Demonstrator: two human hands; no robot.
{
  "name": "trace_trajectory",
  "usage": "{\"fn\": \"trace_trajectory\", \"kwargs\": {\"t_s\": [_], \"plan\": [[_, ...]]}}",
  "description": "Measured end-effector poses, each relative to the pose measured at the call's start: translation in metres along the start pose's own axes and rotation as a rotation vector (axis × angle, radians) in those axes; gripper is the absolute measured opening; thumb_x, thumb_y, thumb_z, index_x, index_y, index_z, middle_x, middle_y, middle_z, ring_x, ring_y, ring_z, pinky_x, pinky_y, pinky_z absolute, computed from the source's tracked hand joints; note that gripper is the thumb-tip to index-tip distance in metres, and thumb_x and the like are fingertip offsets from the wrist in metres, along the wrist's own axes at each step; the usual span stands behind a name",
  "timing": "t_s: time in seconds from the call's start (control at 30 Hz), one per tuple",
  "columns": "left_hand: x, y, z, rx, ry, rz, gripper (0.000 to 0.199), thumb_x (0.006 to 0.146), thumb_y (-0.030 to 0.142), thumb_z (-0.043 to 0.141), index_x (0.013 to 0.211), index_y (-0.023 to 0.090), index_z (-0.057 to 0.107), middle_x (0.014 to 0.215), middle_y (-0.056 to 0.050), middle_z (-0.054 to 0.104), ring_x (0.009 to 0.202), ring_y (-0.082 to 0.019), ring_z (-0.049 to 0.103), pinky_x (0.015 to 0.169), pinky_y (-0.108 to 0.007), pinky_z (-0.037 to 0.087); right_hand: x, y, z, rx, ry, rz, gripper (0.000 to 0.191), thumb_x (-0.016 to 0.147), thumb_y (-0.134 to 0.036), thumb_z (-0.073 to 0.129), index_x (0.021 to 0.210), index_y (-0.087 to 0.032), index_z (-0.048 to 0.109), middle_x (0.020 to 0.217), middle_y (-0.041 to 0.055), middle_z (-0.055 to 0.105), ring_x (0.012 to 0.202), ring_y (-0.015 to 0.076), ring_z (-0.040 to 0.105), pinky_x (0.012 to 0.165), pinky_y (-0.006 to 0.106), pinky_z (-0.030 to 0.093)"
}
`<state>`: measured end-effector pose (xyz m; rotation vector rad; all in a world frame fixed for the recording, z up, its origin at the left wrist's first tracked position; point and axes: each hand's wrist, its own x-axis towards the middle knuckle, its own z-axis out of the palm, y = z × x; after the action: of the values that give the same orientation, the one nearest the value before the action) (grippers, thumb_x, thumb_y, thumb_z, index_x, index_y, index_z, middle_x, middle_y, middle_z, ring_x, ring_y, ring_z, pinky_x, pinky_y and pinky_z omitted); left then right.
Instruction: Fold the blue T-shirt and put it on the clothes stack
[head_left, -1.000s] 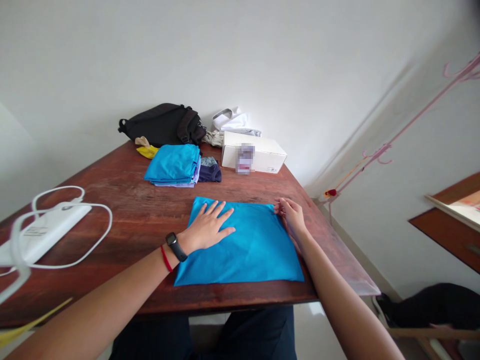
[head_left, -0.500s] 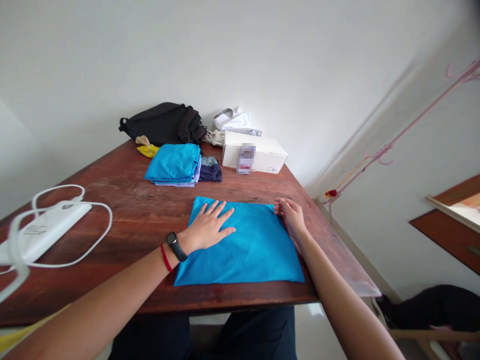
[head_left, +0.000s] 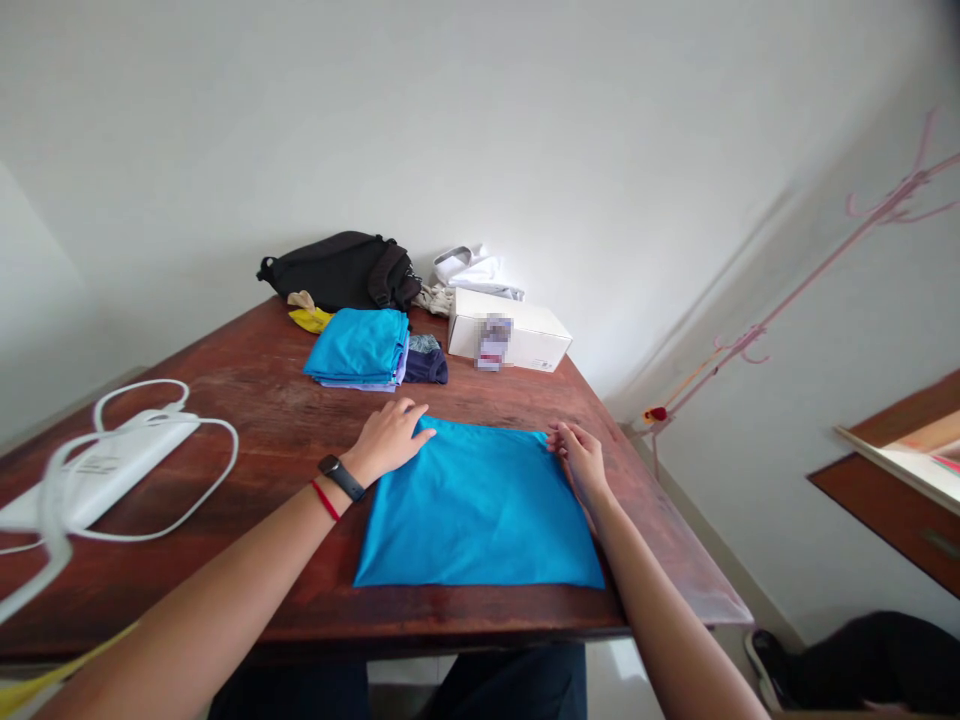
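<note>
Blue cloth [head_left: 480, 515] lies flat on the wooden surface [head_left: 289, 435] before the white box [head_left: 536, 345], left fingers [head_left: 409, 407] parted and right fingers [head_left: 568, 437] curled at the cloth's far corners, grip unclear, pale wall [head_left: 480, 130] behind the box.

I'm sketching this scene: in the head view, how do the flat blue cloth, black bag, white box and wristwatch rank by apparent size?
1. Flat blue cloth
2. Black bag and white box: too alike to rank
3. Wristwatch
</note>
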<state>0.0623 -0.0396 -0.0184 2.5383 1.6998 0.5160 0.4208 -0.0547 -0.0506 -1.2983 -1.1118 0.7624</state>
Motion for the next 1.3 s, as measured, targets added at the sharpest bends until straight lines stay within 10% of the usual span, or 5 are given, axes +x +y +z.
{"fn": "trace_trajectory", "kwargs": {"t_s": [0.33,0.57,0.73,1.3], "plan": [[0.008,-0.029,-0.009,-0.109,-0.029,-0.095,0.036,0.092,0.036,0.064,0.124,0.018,0.067,0.128,-0.016,0.065,0.123,-0.031,0.061,0.102,-0.039,0.049,-0.021,-0.020,-0.009,-0.157,-0.006,-0.095,0.048,0.080,-0.065,0.068,0.087,-0.018,0.076,0.077,0.0073,0.074,0.074,0.0249,0.067,0.070,0.035,0.054],[0.012,-0.039,-0.003,-0.148,-0.061,-0.093,0.030,0.090,0.038,0.067,0.113,0.019,0.071,0.120,-0.014,0.070,0.115,-0.031,0.066,0.098,-0.037,0.050,-0.145,-0.037,-0.022,-0.706,-0.116,-0.410,0.028,0.094,-0.047,0.059,0.112,-0.030,0.073,0.117,0.0105,0.069,0.112,0.0341,0.064,0.097,0.052,0.052],[0.013,-0.039,-0.002,-0.166,-0.075,-0.103,0.027,0.090,0.039,0.066,0.108,0.019,0.071,0.118,-0.014,0.071,0.114,-0.031,0.066,0.096,-0.036,0.050,-0.198,-0.022,-0.040,-0.958,-0.184,-0.542,0.048,0.094,-0.040,0.061,0.141,-0.037,0.056,0.148,0.0096,0.052,0.134,0.0397,0.052,0.104,0.063,0.049],[0.015,-0.040,-0.021,-0.323,-0.181,-0.071,0.018,0.079,0.027,0.062,0.095,0.020,0.063,0.100,-0.006,0.073,0.093,-0.024,0.066,0.078,-0.029,0.049,-0.121,-0.005,-0.076,-1.039,-0.318,-0.678,0.037,0.098,-0.022,0.049,0.126,-0.033,0.071,0.138,0.0061,0.064,0.125,0.0287,0.062,0.105,0.049,0.055]]}}
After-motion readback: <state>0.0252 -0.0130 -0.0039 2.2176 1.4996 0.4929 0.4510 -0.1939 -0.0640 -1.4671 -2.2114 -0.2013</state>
